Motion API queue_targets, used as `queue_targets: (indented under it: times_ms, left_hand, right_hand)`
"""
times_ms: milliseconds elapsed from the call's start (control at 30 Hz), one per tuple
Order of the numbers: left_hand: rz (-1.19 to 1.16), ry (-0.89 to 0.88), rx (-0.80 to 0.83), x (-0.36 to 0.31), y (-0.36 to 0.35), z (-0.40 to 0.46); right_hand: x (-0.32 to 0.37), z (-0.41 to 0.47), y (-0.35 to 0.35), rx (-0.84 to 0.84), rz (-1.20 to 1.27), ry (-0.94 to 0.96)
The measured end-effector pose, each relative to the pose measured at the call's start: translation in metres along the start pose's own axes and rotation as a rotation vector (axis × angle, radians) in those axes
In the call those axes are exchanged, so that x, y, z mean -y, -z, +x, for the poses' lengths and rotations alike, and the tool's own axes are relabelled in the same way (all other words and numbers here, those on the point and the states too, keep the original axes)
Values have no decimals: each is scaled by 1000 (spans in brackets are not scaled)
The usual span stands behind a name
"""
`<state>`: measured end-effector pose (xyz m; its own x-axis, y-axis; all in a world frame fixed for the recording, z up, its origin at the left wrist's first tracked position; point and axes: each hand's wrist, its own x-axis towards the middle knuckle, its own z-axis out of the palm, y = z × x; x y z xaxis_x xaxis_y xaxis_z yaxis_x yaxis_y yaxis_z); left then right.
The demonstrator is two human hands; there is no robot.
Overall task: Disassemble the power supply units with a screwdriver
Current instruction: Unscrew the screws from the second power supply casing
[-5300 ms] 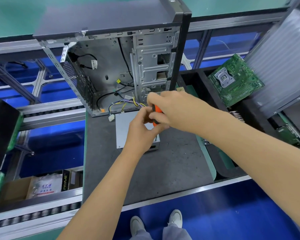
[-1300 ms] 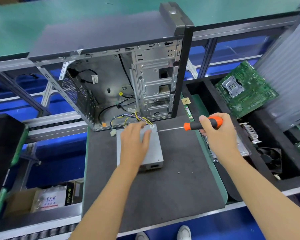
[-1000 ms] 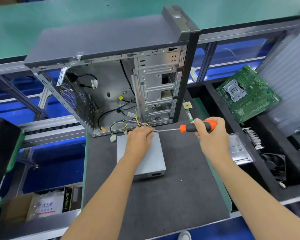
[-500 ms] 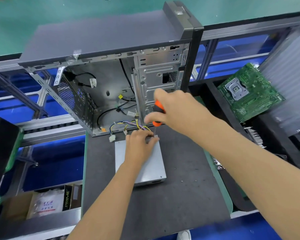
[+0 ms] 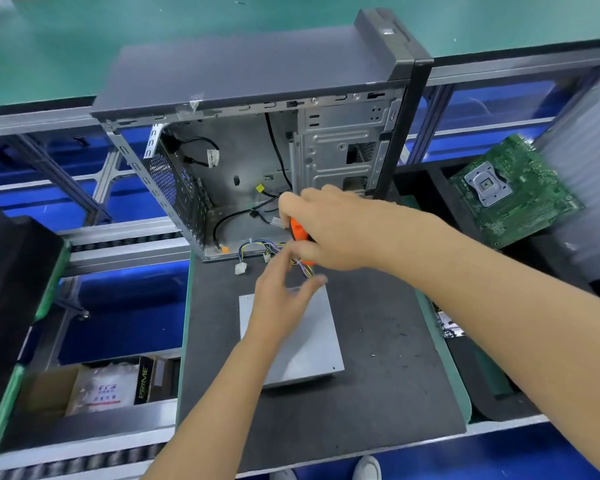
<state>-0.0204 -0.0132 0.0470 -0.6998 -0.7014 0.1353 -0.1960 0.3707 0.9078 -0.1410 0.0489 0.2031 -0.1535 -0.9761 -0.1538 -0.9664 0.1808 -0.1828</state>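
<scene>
A flat grey power supply unit lies on the dark work mat, its coloured cable bundle running back toward the open computer case. My right hand grips the orange-handled screwdriver upright over the unit's far right corner; the shaft and tip are hidden. My left hand hovers over the unit's far edge, fingers spread and relaxed, holding nothing.
A green motherboard leans in a black bin at the right beside a ribbed grey panel. Roller conveyor rails run along the left, with a cardboard box of packets below. My shoes show beneath the mat.
My left hand has lifted off the unit's far corner and opened its fingers. My right hand stays over that corner with the screwdriver upright.
</scene>
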Motion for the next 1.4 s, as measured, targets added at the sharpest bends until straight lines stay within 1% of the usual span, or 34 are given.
queue_targets:
  times_ms: [67,100,167,233,267,333,400,467,533,633,700,767,833,900,933,1000,1033,1100,1167,1233,1300,1367,1400]
  left_hand:
    - [-79,-29,8,-23,4,5]
    - [-119,-24,18,-33,4,9]
    - [-200,-12,-9,-45,6,13]
    - [-219,-2,-56,-48,7,16]
    - [-214,1,-64,-49,6,18]
    - [-225,24,-67,-51,4,19]
    - [-245,18,-33,-52,2,17]
    - [-294,-19,46,-49,3,13]
    - [-263,-64,82,-46,4,11]
    - [-155,-76,33,-52,-3,14]
    - [-169,-50,-17,-58,-9,13]
    - [-206,-42,-1,-55,-8,11]
    - [-217,-66,49,-49,-5,8]
    - [-213,-46,40,-47,-4,11]
    - [-201,-31,13,-49,-4,14]
    - [-176,-24,-19,-56,-7,17]
    - [-168,-27,-3,-57,-7,17]
    - [-164,-32,67,-56,-5,15]
    - [-174,-40,108,-50,0,14]
    - [-139,-24,74,-49,2,18]
    - [-116,10,43,-53,2,23]
    - [-136,12,93,-54,1,22]
    - [-165,-2,127,-51,0,20]
  right_hand:
    - [-1,1,1,-34,-52,-93]
    - [-3,2,0,-59,-67,-103]
    - [-9,1,-2,-111,-32,-45]
    - [-14,-4,-2,-146,73,-18]
    - [-15,-7,-2,-150,91,-45]
    - [-15,-10,-4,-133,-5,-132]
    - [-15,-12,-5,-116,-35,-170]
    - [-17,-13,-4,-69,59,-151]
    - [-15,-17,-4,-65,107,-134]
    - [-8,-20,-6,-223,-33,-181]
    - [-3,-18,-3,-271,-117,-162]
    - [-5,-15,-1,-261,-155,-60]
    - [-9,-15,0,-235,-114,-10]
    - [-8,-18,-2,-196,7,-65]
    - [-7,-19,-4,-193,20,-136]
    - [-4,-18,-5,-165,-66,-280]
    - [-3,-17,-5,-146,-116,-297]
    - [-4,-14,-6,-128,-122,-207]
    - [-8,-17,-7,-142,-12,-123]
    - [-10,-21,-8,-133,41,-148]
    - [-8,-20,-6,-111,-59,-217]
    - [-7,-16,-5,-97,-143,-197]
    - [-8,-14,-6,-86,-100,-170]
